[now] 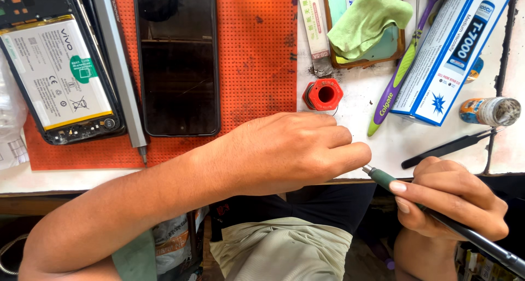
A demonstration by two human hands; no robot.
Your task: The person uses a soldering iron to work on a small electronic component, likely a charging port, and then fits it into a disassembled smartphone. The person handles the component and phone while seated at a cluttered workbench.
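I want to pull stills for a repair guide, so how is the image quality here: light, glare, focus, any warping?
Head view: bright, even daylight with soft shadows; the phone screen mirrors dim shapes but shows no harsh glare; the left hand and the right hand holding the screwdriver are sharp; the white table looks slightly washed out; straight edges bow a little near the frame's corners.

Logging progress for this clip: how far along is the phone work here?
Done: the opened phone lies on the orange mat with its battery exposed, a black screen panel beside it. In hand: the right hand holds a green-gripped tool whose tip meets the left hand. Left: phone and panel still lie apart.
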